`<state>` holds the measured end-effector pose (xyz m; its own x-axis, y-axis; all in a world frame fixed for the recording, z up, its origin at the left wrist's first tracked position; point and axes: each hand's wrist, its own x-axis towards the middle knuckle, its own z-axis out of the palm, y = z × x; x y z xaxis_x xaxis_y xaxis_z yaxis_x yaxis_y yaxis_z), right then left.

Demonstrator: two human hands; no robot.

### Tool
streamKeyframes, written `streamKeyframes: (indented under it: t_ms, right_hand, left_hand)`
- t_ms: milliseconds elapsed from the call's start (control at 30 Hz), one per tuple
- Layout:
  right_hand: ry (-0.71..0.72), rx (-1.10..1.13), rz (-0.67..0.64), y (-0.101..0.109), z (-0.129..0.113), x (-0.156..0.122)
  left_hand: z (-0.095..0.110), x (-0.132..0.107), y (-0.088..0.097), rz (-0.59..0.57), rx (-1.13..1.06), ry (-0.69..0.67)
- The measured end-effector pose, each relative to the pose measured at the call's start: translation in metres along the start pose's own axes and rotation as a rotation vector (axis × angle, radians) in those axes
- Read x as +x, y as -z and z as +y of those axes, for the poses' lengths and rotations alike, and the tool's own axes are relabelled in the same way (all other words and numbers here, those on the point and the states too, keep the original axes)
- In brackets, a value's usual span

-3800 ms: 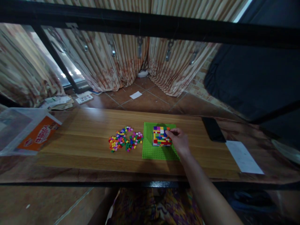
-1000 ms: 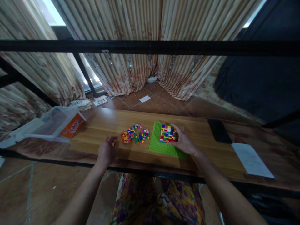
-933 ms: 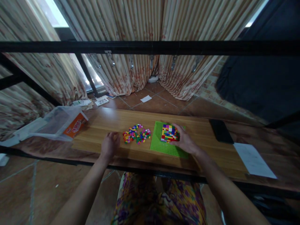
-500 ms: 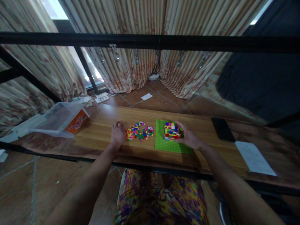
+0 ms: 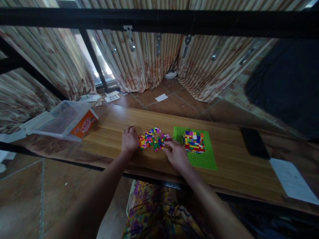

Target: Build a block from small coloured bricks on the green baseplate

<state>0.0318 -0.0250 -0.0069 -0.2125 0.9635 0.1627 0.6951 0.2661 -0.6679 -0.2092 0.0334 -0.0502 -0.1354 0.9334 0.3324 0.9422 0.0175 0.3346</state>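
Observation:
A loose pile of small coloured building bricks lies on the wooden tabletop. My left hand rests at the pile's left edge, fingers curled; whatever they may hold is hidden. At the right edge of the pile, my right hand has thumb and fingers drawn together among the bricks, and I cannot make out what is between them. Just right of that hand, a block built of many coloured bricks stands on a green baseplate, with no hand touching it.
A clear plastic box with an orange label sits at the table's left end. Toward the right lie a black phone and a white sheet of paper. A dark metal bar crosses above the far side of the table.
My right hand has let go of the brick block and moved left to the loose bricks. The left hand stays beside the pile. The camera view has shifted.

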Motion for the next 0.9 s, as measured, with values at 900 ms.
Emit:
streamKeyframes:
  t_ms: [900]
  right_hand:
    - [0.095,-0.164,-0.061,-0.046,-0.021,0.025]
  left_hand:
    - [0.003,-0.001,0.0,0.002,-0.012,0.033]
